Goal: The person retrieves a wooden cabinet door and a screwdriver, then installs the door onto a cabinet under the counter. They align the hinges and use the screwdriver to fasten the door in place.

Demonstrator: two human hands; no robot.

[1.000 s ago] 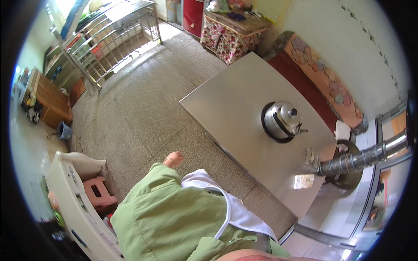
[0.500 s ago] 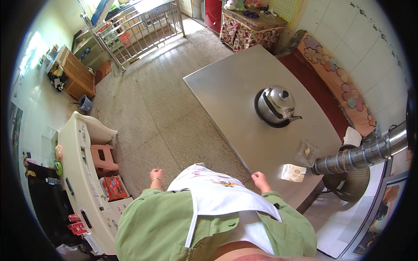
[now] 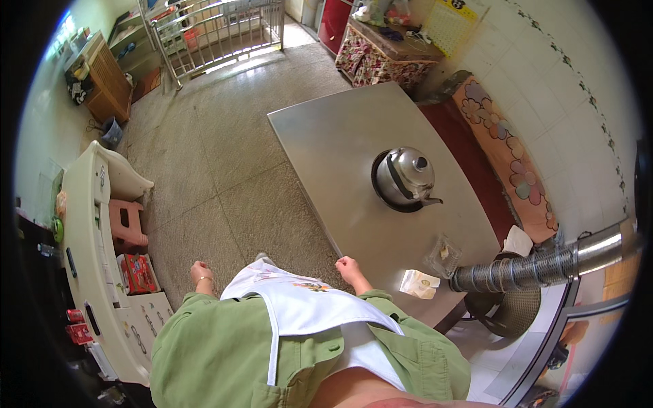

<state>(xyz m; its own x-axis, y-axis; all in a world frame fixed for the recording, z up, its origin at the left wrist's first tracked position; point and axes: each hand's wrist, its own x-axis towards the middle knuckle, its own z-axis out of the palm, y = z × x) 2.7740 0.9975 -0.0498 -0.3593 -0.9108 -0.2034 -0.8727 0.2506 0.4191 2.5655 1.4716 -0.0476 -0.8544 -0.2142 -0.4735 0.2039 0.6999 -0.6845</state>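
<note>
As I look down from far away, the steel table (image 3: 340,149) lies just by the right hand (image 3: 347,267), to its right and ahead; its long side slants from front left to back right, and the right hand is at that near edge, so it is much closer than the left hand (image 3: 201,273), which is well apart from the table, above the floor (image 3: 231,217) on the other side of the white apron (image 3: 320,311); on the table, the silver kettle (image 3: 411,177) stands upright in a black ring (image 3: 382,192), ahead and to the right of the right hand, with its spout to the right and a bit back; the white paper pack (image 3: 420,284) lies nearer, to the right of that hand, with a clear box (image 3: 442,255) just past it; the right fingers look curled in and I see nothing in them, but I cannot tell if they touch the table edge; the left fingers look curled too, with nothing that I can see in them; both are too small for me to tell if the tips press together
</note>
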